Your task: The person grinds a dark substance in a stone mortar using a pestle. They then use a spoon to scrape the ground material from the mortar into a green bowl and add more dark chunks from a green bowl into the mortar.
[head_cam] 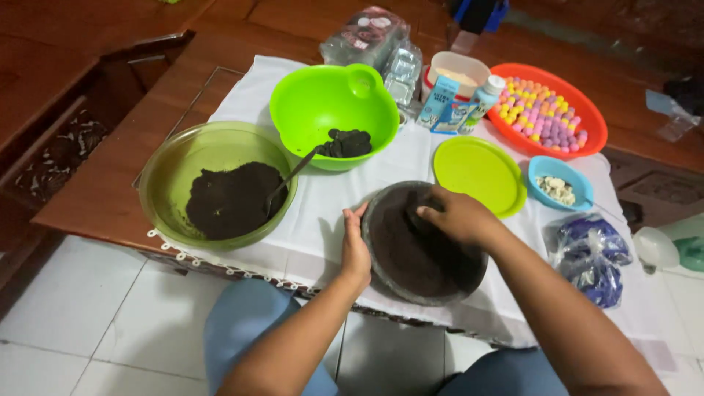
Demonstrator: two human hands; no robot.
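Note:
A round dark stone mortar (411, 253) holding dark crumbs sits on the white cloth at the table's near edge. My left hand (355, 246) rests flat against its left rim. My right hand (456, 214) is closed on a dark pestle (419, 216) pressed into the mortar's upper part. To the left stands an olive-green bowl (170, 169) of dark crumbs with a spoon (290, 180) leaning in it. Behind that is a bright green bowl (323, 99) holding several dark round pieces (349, 142).
A lime plate (477, 174), a small blue bowl (559, 183) of pale bits, an orange basket (587, 110) of coloured balls, small cartons and a bottle (462, 106), clear packets (374, 40) and a blue bag (590, 253) surround the mortar. White floor tiles lie below.

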